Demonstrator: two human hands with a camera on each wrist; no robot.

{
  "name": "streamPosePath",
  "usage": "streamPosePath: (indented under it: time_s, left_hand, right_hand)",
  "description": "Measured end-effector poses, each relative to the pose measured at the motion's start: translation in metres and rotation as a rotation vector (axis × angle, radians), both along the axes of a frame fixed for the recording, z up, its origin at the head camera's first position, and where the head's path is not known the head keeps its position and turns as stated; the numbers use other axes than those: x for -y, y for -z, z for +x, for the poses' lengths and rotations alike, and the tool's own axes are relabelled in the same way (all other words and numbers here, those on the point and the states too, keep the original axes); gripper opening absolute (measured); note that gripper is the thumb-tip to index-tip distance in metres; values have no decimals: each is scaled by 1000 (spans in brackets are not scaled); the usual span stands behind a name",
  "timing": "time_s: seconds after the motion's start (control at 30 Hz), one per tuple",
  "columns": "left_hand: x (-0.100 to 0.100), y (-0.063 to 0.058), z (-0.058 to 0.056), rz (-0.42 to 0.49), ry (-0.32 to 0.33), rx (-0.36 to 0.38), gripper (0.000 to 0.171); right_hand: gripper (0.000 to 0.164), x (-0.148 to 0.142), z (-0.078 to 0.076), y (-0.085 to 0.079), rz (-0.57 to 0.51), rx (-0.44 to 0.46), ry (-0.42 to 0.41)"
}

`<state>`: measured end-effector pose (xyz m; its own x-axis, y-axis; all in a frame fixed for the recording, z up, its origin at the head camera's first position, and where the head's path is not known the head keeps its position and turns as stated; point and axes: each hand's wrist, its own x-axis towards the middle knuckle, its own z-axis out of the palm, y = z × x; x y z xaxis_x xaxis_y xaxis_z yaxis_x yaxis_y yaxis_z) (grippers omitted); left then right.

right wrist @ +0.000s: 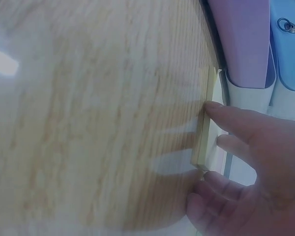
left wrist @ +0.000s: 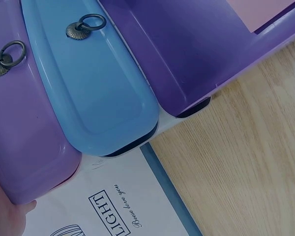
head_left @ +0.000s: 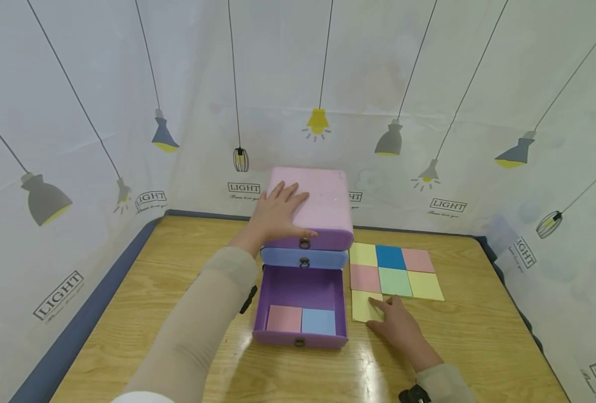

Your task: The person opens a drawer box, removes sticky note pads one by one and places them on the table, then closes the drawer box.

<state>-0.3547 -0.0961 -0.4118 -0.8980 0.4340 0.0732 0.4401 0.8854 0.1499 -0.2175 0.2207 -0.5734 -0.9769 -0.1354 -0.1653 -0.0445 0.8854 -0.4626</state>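
My left hand (head_left: 280,215) rests with spread fingers on the pink top of a small drawer cabinet (head_left: 325,196). Its purple bottom drawer (head_left: 300,340) is pulled out and holds a pink sticky note pad (head_left: 284,319) beside a light blue sticky note pad (head_left: 319,322). The blue middle drawer (head_left: 323,258) above it is pushed in. Right of the cabinet, my right hand (head_left: 400,324) pinches the near right part of a yellow sticky note pad (head_left: 362,307). In the right wrist view, the thumb touches the pad's edge (right wrist: 202,140), flat on the table.
Behind the yellow pad lie several more pads in two rows, among them a dark blue pad (head_left: 390,257) and a green pad (head_left: 395,281). Everything stands on a wooden table (head_left: 479,330). A white lamp-print cloth (head_left: 277,67) encloses the back and sides.
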Motion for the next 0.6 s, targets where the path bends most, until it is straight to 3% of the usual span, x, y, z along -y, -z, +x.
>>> streamPosePath:
  time_s: [0.6]
  left_hand:
    - [0,0,0,-2,2,-4,111]
  right_hand:
    - [59,0,1,0,2,-22,-33]
